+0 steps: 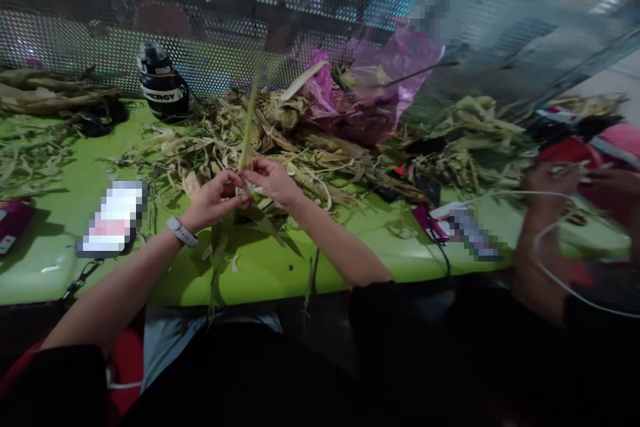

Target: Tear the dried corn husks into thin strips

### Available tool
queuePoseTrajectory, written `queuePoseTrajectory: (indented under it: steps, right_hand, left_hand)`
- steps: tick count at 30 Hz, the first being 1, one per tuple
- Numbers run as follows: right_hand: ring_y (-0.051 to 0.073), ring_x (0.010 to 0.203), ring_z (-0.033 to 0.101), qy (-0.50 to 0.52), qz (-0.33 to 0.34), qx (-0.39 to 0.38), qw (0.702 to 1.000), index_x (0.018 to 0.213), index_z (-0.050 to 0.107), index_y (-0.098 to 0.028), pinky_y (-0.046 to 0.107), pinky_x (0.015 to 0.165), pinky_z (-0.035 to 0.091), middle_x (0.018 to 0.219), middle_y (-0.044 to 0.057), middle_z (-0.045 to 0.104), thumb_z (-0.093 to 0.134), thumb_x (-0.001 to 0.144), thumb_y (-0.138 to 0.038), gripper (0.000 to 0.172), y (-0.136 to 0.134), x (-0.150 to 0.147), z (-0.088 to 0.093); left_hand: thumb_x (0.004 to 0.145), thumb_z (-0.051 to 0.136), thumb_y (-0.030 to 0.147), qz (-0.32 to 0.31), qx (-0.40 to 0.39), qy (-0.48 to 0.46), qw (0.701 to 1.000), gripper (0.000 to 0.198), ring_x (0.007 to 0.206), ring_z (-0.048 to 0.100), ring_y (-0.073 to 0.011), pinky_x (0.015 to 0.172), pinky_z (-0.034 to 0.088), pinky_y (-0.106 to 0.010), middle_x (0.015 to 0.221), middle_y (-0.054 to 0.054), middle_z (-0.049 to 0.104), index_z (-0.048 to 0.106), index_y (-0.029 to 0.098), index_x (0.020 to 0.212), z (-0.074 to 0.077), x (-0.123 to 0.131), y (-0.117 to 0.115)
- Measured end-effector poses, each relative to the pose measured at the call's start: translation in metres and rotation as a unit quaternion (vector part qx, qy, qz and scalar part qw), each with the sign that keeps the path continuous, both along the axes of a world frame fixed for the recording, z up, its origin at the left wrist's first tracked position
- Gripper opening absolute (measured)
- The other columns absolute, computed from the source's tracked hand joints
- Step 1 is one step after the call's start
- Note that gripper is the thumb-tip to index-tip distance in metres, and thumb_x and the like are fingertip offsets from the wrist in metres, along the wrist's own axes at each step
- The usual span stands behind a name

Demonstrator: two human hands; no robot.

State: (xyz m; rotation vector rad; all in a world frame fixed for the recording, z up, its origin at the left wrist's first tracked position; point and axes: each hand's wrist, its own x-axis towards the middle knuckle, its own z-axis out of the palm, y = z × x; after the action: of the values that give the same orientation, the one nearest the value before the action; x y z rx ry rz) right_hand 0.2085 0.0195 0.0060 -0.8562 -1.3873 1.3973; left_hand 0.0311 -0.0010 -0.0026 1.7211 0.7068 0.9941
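A pale green strip of corn husk (247, 130) rises upright from between my hands, above the front of the green table. My left hand (216, 199), with a light band on its wrist, pinches the husk near its lower end. From the right, my right hand (273, 181) closes thumb and fingers on the same strip, close to the left fingertips. More husk pieces hang below the hands and over the table edge. Behind them lies a heap of dry, shredded corn husks (295, 137).
On the green table (260, 287), a phone (114, 219) lies left of my forearm. A dark bottle (163, 83) and pink plastic bag (370, 93) stand against the perforated metal screen (225, 33). At right, a purple power bank (431, 223) trails cables beside another person's hands (553, 187).
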Motion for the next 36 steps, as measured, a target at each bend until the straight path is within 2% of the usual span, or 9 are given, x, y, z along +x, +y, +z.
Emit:
queuePoseTrajectory:
  steps: [3,6,10,14,19,23,28,31,36]
  right_hand:
    - [0.008,0.067,0.054,0.015,-0.044,-0.003,0.999,0.076,0.063,-0.016,0.021,0.068,0.046,0.073,-0.003,0.062,0.078,0.062,-0.047,0.038,0.002,-0.001,0.0]
    - [0.006,0.058,0.049,0.02,-0.078,0.0,0.997,0.069,0.058,-0.017,0.021,0.06,0.043,0.065,-0.005,0.056,0.074,0.065,-0.052,0.039,0.003,0.0,0.0]
    - [0.006,0.053,0.043,-0.025,-0.126,0.054,0.99,0.063,0.051,-0.018,0.02,0.053,0.038,0.057,-0.006,0.047,0.071,0.07,-0.053,0.041,-0.003,-0.001,0.0]
    - [0.006,0.051,0.042,-0.07,-0.104,0.058,0.99,0.064,0.05,-0.018,0.021,0.05,0.034,0.056,-0.006,0.046,0.067,0.073,-0.057,0.044,-0.013,-0.006,0.0]
    - [0.006,0.049,0.039,-0.078,-0.07,0.04,0.994,0.065,0.047,-0.019,0.021,0.046,0.033,0.056,-0.006,0.041,0.057,0.077,-0.066,0.049,-0.02,-0.011,0.001]
    - [0.006,0.045,0.035,-0.115,-0.032,0.039,0.992,0.06,0.043,-0.019,0.021,0.043,0.027,0.051,-0.006,0.038,0.051,0.077,-0.073,0.056,-0.021,-0.007,0.001]
    - [0.004,0.042,0.031,-0.123,0.049,0.013,0.991,0.058,0.042,-0.018,0.021,0.04,0.021,0.047,-0.007,0.037,0.053,0.076,-0.073,0.058,-0.024,-0.002,0.006]
    - [0.004,0.04,0.027,-0.109,0.073,-0.007,0.991,0.061,0.044,-0.018,0.021,0.039,0.017,0.047,-0.008,0.035,0.054,0.078,-0.07,0.056,-0.025,-0.001,0.009]
    - [0.003,0.04,0.028,-0.1,0.064,-0.014,0.993,0.059,0.042,-0.018,0.021,0.039,0.018,0.046,-0.008,0.037,0.055,0.078,-0.068,0.055,-0.025,-0.002,0.01]
  left_hand:
    - [0.085,0.063,0.036,-0.034,-0.05,-0.031,0.998,0.027,0.072,0.07,-0.015,0.065,0.055,-0.026,0.076,-0.002,0.068,0.044,0.02,0.096,0.001,0.004,-0.005]
    - [0.088,0.058,0.039,-0.011,-0.055,-0.055,0.997,0.03,0.072,0.07,-0.0158,0.066,0.055,-0.027,0.076,-0.001,0.068,0.04,0.021,0.104,0.0,0.008,-0.008]
    - [0.088,0.057,0.038,0.093,0.003,-0.021,0.995,0.037,0.063,0.063,-0.012,0.061,0.049,-0.024,0.074,0.001,0.064,0.04,0.019,0.116,-0.006,0.01,-0.005]
    - [0.086,0.058,0.037,0.192,0.089,0.027,0.977,0.024,0.065,0.057,-0.011,0.059,0.043,-0.023,0.077,-0.001,0.062,0.055,0.018,0.099,-0.011,0.009,-0.001]
    - [0.069,0.078,0.036,0.12,0.032,0.009,0.992,0.048,0.047,0.048,-0.0088,0.046,0.034,-0.02,0.057,0.007,0.051,0.052,0.019,0.105,-0.008,0.007,-0.003]
    - [0.067,0.08,0.036,0.044,-0.07,-0.031,0.996,0.047,0.054,0.06,-0.0124,0.048,0.044,-0.021,0.066,0.002,0.063,0.049,0.019,0.098,-0.007,0.006,-0.004]
    - [0.063,0.083,0.029,0.004,-0.08,-0.086,0.993,0.046,0.061,0.062,-0.011,0.057,0.05,-0.021,0.069,0.003,0.063,0.048,0.018,0.091,-0.008,0.005,-0.001]
    - [0.069,0.079,0.037,0.009,-0.091,-0.092,0.992,0.039,0.051,0.056,-0.0077,0.049,0.045,-0.018,0.061,0.005,0.058,0.051,0.017,0.087,-0.007,0.005,-0.003]
    - [0.083,0.061,0.052,0.096,-0.049,-0.082,0.991,0.038,0.046,0.043,-0.0044,0.041,0.033,-0.015,0.059,0.004,0.05,0.054,0.016,0.079,-0.006,0.01,-0.009]
